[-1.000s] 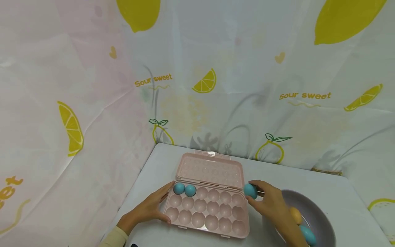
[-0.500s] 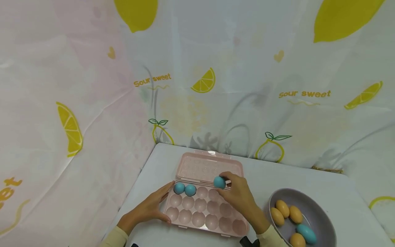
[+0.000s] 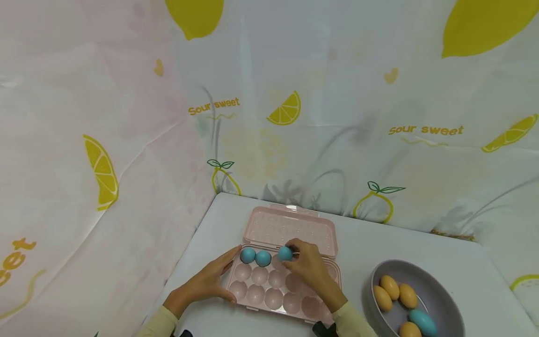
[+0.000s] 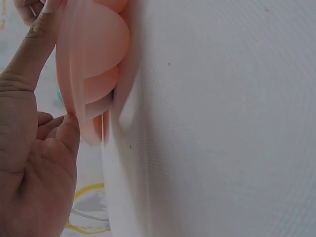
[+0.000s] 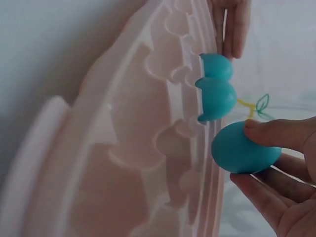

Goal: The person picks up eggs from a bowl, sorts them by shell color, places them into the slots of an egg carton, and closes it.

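Note:
A pink egg box (image 3: pixel 275 280) lies with its lid (image 3: pixel 290 229) folded back. Two blue eggs (image 3: pixel 248 255) sit side by side at the left end of its back row. Just right of them, my right hand (image 3: pixel 313 269) pinches a third blue egg (image 3: pixel 285 253) above that row. In the right wrist view this blue egg (image 5: pixel 242 148) is held lengthwise, thumb on one side and fingers on the other, apart from the box. My left hand (image 3: pixel 206 283) rests along the box's left side, its fairly straight thumb and fingers spread and touching the edge (image 4: pixel 74 59).
A round grey bowl (image 3: pixel 446 299) stands to the right on the white table (image 3: pixel 353 238), holding several brown eggs (image 3: pixel 389 287) and one blue egg (image 3: pixel 423 322). Behind the table hangs a lemon-printed sheet (image 3: pixel 328 154).
My right hand has carried the blue egg leftward from beside the box, near the bowl, to above the back row. The left hand stays at the box's left side.

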A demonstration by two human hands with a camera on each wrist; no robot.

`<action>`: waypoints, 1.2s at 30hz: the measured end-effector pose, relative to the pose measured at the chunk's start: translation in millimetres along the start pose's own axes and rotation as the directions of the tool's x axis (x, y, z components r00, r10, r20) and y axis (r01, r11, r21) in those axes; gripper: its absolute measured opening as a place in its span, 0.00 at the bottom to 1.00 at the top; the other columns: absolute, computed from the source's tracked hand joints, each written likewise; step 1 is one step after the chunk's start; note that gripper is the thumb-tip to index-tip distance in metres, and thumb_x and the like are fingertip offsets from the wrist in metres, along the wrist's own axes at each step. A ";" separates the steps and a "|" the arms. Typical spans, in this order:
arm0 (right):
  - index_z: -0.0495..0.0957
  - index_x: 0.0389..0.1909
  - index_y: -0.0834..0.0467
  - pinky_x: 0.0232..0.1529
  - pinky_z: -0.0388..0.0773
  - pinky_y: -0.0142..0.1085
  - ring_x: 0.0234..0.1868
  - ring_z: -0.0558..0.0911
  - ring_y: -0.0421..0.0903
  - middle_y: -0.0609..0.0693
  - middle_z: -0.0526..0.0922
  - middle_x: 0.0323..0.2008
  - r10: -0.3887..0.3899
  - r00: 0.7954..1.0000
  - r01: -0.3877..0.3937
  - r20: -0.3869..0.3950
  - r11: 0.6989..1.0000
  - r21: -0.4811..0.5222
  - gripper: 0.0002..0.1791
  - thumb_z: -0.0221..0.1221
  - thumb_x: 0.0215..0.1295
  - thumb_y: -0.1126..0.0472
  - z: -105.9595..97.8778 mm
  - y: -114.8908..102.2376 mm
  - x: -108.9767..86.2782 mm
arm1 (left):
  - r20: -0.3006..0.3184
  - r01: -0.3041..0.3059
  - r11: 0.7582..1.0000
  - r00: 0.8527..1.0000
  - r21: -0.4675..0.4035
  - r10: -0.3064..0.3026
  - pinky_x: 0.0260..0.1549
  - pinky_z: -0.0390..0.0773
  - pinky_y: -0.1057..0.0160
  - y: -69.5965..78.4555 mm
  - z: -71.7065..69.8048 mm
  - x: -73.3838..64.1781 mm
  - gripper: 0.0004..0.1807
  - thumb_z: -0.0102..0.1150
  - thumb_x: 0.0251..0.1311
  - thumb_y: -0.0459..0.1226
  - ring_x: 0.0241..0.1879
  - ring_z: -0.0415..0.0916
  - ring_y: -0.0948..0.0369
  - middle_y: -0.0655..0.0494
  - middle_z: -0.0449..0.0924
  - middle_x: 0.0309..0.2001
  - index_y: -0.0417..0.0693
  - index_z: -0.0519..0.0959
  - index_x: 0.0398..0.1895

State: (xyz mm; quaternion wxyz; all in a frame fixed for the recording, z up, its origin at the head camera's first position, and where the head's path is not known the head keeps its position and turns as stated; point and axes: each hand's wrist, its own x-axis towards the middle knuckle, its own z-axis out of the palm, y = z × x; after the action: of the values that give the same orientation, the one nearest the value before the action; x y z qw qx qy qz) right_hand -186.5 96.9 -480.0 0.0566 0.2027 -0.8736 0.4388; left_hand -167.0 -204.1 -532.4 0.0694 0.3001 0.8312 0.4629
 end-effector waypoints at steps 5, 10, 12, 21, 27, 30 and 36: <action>0.79 0.45 0.64 0.43 0.86 0.36 0.43 0.85 0.50 0.55 0.84 0.42 0.012 1.000 -0.012 0.010 1.000 0.015 0.20 0.71 0.50 0.69 11.3 5.0 0.4 | 0.004 0.007 1.000 1.000 -0.019 -0.007 0.65 0.63 0.52 20.7 -5.2 0.3 0.70 0.84 0.25 0.35 0.73 0.47 0.44 0.34 0.47 0.74 0.31 0.48 0.75; 0.81 0.47 0.63 0.44 0.86 0.37 0.44 0.85 0.49 0.53 0.84 0.44 0.027 1.000 -0.027 0.014 1.000 -0.003 0.20 0.71 0.51 0.67 18.8 6.5 -1.0 | 0.014 -0.003 1.000 1.000 -0.008 0.003 0.65 0.63 0.54 27.7 -8.4 0.7 0.69 0.83 0.26 0.35 0.72 0.48 0.42 0.32 0.47 0.74 0.30 0.48 0.74; 0.81 0.47 0.63 0.44 0.86 0.37 0.44 0.85 0.50 0.54 0.84 0.44 0.032 0.999 -0.032 0.018 0.999 -0.015 0.20 0.72 0.51 0.66 20.9 7.1 -1.8 | 0.010 -0.007 1.000 1.000 0.005 0.007 0.65 0.62 0.54 20.7 -6.1 0.7 0.70 0.84 0.26 0.36 0.73 0.47 0.43 0.34 0.47 0.74 0.31 0.47 0.75; 0.81 0.47 0.63 0.44 0.85 0.37 0.42 0.84 0.47 0.53 0.84 0.43 0.052 0.998 -0.051 0.027 0.998 -0.047 0.19 0.70 0.52 0.67 27.9 13.7 -4.1 | 0.014 0.012 1.000 1.000 0.015 -0.012 0.66 0.63 0.60 -7.6 -0.4 1.5 0.73 0.83 0.26 0.45 0.74 0.47 0.50 0.44 0.46 0.76 0.42 0.46 0.77; 0.81 0.47 0.62 0.44 0.85 0.35 0.42 0.83 0.46 0.52 0.84 0.43 0.059 0.998 -0.056 0.038 0.996 -0.066 0.19 0.70 0.53 0.66 28.7 16.3 -3.9 | 0.016 0.005 1.000 1.000 0.021 -0.005 0.66 0.63 0.61 -8.3 -0.5 0.9 0.73 0.83 0.27 0.47 0.74 0.47 0.51 0.44 0.46 0.76 0.41 0.46 0.77; 0.80 0.49 0.61 0.44 0.85 0.35 0.43 0.83 0.46 0.52 0.83 0.44 0.079 0.996 -0.075 0.051 0.994 -0.074 0.21 0.70 0.53 0.64 26.5 14.4 -4.6 | 0.009 0.004 1.000 1.000 0.026 -0.004 0.66 0.63 0.62 -8.3 0.1 0.4 0.73 0.83 0.26 0.46 0.74 0.47 0.51 0.43 0.47 0.76 0.40 0.46 0.77; 0.80 0.49 0.62 0.47 0.84 0.40 0.45 0.83 0.50 0.54 0.83 0.45 0.089 0.995 -0.085 0.052 0.994 -0.070 0.21 0.70 0.53 0.64 16.9 10.2 -6.3 | 0.009 0.009 1.000 1.000 0.028 -0.009 0.66 0.63 0.61 -8.8 0.3 0.6 0.73 0.83 0.26 0.47 0.74 0.48 0.50 0.45 0.47 0.76 0.42 0.47 0.77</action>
State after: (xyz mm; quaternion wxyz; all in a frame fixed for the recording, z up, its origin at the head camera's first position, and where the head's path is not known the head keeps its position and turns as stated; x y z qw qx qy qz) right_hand -183.6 90.8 -499.6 0.0200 0.1746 -0.8971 0.4054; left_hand -171.2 -207.0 -539.6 0.0712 0.2994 0.8386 0.4494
